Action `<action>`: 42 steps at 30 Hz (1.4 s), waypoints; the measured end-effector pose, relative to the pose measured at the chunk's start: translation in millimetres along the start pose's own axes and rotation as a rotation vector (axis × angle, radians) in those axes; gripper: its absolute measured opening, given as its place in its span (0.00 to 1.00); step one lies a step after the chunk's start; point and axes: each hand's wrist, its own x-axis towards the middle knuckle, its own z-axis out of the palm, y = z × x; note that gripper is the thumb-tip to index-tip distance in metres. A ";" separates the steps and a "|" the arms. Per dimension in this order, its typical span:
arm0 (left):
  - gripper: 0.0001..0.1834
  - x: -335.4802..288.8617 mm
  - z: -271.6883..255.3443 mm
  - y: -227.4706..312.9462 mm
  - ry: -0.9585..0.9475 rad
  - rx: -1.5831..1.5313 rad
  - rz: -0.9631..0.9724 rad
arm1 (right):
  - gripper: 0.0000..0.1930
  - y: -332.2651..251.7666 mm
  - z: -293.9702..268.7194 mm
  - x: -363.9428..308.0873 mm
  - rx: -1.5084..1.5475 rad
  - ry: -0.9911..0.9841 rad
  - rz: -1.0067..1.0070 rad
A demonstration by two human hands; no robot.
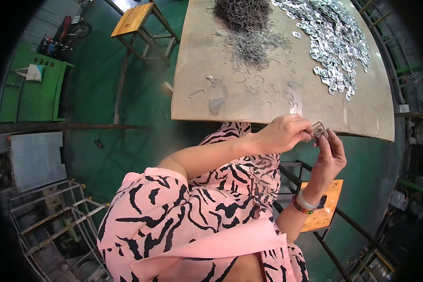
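Observation:
Just past the table's near edge, my right hand (331, 152) pinches a small flat metal buckle (319, 128) with slots between thumb and fingertips. My left hand (289, 130) is closed beside it, its fingertips pressed together at the buckle's left side; whatever they grip is hidden. On the table (192, 101) beyond lies a dark heap of thin bent wire pieces (242, 14), with looser ones (254, 51) spread toward me. To its right is a large pile of shiny metal buckles (338, 42). A bead bracelet and a pale bangle circle my right wrist.
A wooden stool (132, 19) stands left of the table, and another wooden seat (331, 207) is below my right forearm. Further left are a green metal cabinet (30, 96) and a metal rack frame (56, 214). A scrap of clear plastic (215, 105) lies near the table's left corner.

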 end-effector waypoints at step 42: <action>0.08 4.4 -64.6 -19.6 0.021 0.115 -0.414 | 0.09 10.1 -10.5 -34.3 -0.009 0.021 0.078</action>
